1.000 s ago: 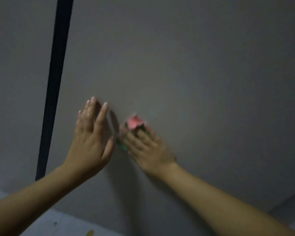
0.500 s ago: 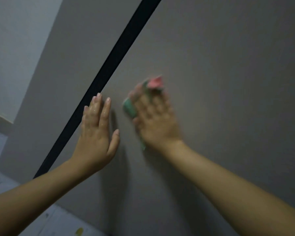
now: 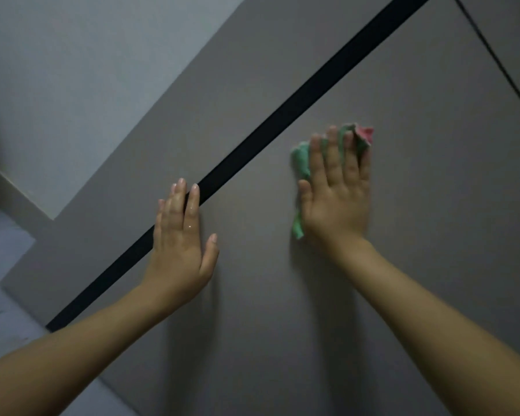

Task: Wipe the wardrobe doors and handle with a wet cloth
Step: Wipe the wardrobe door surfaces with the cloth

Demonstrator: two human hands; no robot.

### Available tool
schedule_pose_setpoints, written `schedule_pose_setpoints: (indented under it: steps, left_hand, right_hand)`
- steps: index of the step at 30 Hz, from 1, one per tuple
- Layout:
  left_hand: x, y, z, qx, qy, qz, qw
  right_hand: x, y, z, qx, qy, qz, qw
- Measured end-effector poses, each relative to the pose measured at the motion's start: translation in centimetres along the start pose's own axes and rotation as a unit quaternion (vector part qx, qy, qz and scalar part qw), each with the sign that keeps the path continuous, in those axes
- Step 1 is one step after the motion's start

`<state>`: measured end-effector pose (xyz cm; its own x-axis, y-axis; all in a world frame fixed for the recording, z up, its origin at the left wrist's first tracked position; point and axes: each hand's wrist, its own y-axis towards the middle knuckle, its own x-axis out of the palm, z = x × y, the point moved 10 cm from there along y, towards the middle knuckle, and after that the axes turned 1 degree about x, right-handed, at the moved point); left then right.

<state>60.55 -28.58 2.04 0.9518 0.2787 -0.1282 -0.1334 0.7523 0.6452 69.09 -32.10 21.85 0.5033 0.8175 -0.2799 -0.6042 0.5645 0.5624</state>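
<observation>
A grey wardrobe door fills most of the view, tilted by the camera angle. A long black strip runs diagonally between it and the neighbouring door. My right hand lies flat with straight fingers on a green and pink cloth, pressing it against the door. The cloth shows at the fingertips and beside the thumb. My left hand rests flat on the door lower left, fingers straight, fingertips at the strip's edge.
A pale wall stands at the upper left, with a light floor at the lower left. A thin dark seam crosses the door's top right corner.
My right hand has slid the cloth up and to the right across the door, away from my left hand. The view has tilted, and the black strip now runs diagonally.
</observation>
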Motion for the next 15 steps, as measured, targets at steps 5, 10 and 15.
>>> schedule_pose_setpoints:
  steps: [5,10,15]
  left_hand:
    - [1.2,-0.9,-2.4,-0.030,0.017,-0.011,0.999]
    - [-0.5,-1.6,-3.3,-0.062,-0.018,-0.002,0.998]
    - [-1.4,-1.0,-6.0,-0.099,-0.031,0.015,0.995]
  right_hand:
    - [5.0,-5.2,-15.1,-0.198,0.041,-0.082,0.976]
    - [3.8,-6.8,-11.3,-0.222,0.036,-0.113,0.968]
    - [0.4,2.5,-1.4,-0.096,-0.028,-0.030,0.995]
